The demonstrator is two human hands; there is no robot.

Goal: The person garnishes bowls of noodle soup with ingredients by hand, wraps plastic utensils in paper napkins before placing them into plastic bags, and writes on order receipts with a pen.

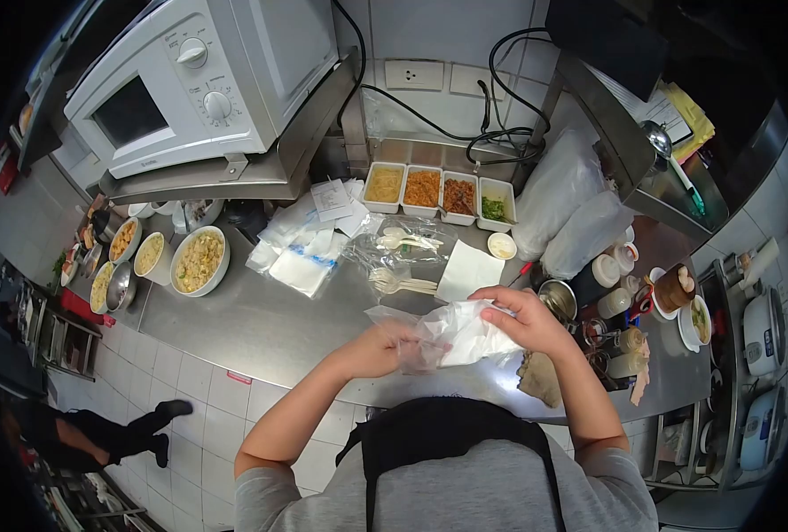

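My left hand [378, 349] is closed on a clear plastic bag [422, 348] above the front part of the steel counter; its fingertips show blurrily through the film. A white, folded paper-like bundle [475, 335] sits in or against the bag, and I cannot tell which. My right hand [529, 323] pinches the right end of this bundle, thumb on top. Just beyond my hands lie a white paper sheet [470, 271], light-coloured plastic forks [401, 283] and spoons [407, 239] on clear wrapping. A crumpled brown cloth [540, 379] is below my right wrist.
Four white tubs [422, 191] of toppings line the back. Bowls of food [200, 261] stand left, below a microwave [172, 89] on a shelf. Stacked plastic bags [301, 253] lie mid-counter. Bottles [614, 303] crowd the right. Another person's legs [101, 434] show at lower left.
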